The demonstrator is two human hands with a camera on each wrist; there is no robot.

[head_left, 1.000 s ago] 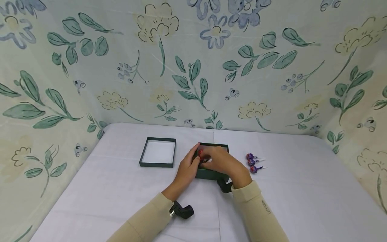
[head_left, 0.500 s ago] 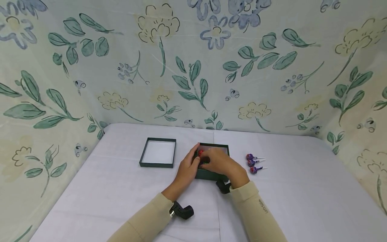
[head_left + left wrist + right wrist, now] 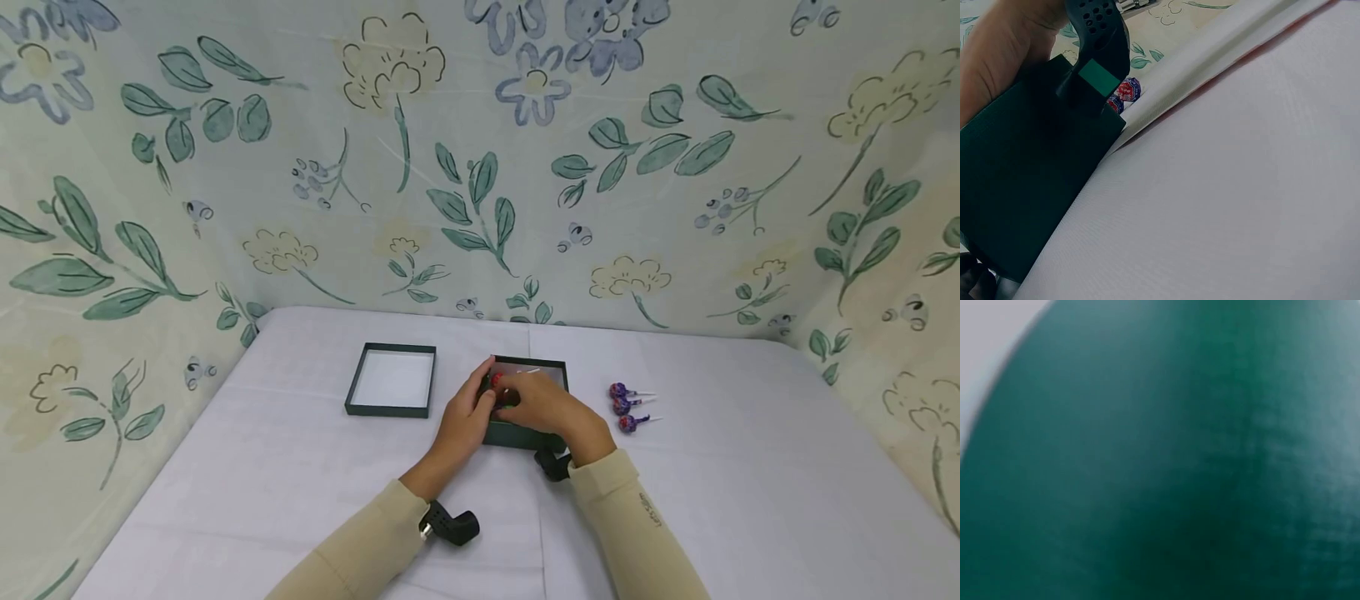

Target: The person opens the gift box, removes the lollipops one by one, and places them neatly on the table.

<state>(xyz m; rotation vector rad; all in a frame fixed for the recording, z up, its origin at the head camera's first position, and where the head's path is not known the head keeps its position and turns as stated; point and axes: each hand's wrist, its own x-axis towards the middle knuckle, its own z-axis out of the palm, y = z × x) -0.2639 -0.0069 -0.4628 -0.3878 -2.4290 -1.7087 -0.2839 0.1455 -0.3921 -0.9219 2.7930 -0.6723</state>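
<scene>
While the left hand [image 3: 463, 419] lies along the left wall of the dark green box [image 3: 517, 436], the right hand [image 3: 546, 402] reaches over the near right part of its opening. The left hand's visible fingers are fairly straight, pressed to the box's outer left side and pointing toward its far left corner, with the thumb lifted apart from them near the rim; they rest against the wall rather than wrap around it. The right hand's fingers bend down into the box, and since their tips are hidden, I cannot tell how far apart they are or whether they have hold of anything. A small red object [image 3: 497, 379] shows inside the box at the left, just beside the right fingertips, and a thin white stick [image 3: 529, 372] juts out at the far side of that hand.

The box sits upright near the middle of the white-covered table [image 3: 300, 500]. To its left, well apart, lies a square lid [image 3: 393, 379] with its white inside facing up. To its right, three wrapped lollipops [image 3: 622, 406] lie close together, sticks pointing right. Beige sleeves [image 3: 633, 525] cover both forearms, with a black device [image 3: 453, 523] at each wrist. The right wrist view shows mostly a blurred green surface.
</scene>
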